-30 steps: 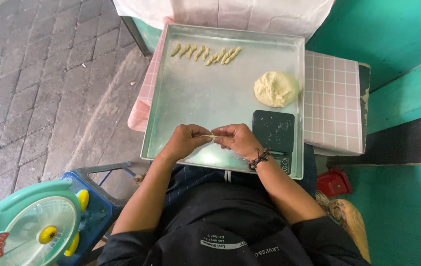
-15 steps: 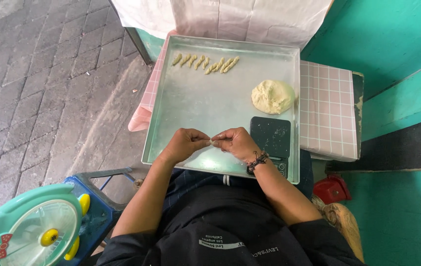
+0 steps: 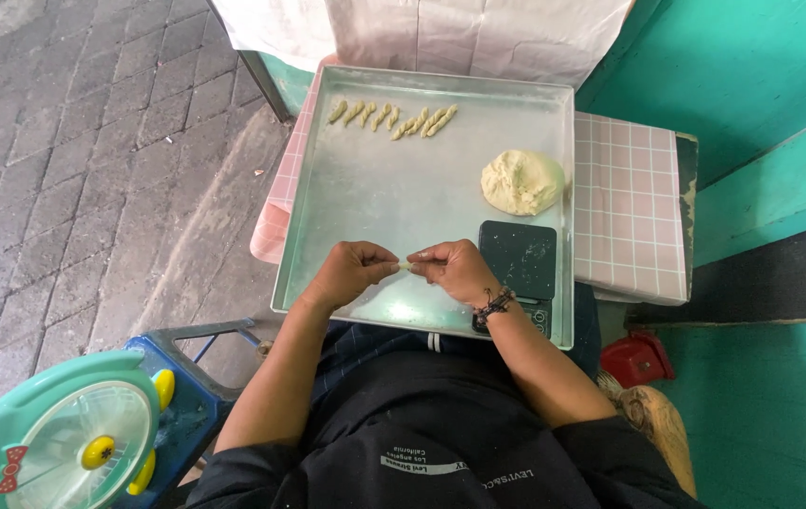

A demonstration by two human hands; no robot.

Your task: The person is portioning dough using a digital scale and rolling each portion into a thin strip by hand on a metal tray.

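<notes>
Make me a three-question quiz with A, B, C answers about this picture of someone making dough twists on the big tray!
1. Where does the dough ball lie on the metal tray?
A. near the right rim, above the dark scale
B. in the near left corner
C. under the row of twists

2. What colour is the wall on the right?
A. yellow
B. teal green
C. white

3. What are the left hand and right hand doing?
A. resting flat on the tray
B. lifting the scale
C. pinching a small dough piece between them

Answers: 1 A, the ball sits by the right rim beyond the scale. 2 B, the painted wall is teal green. 3 C, both hands' fingertips meet on the piece.
</notes>
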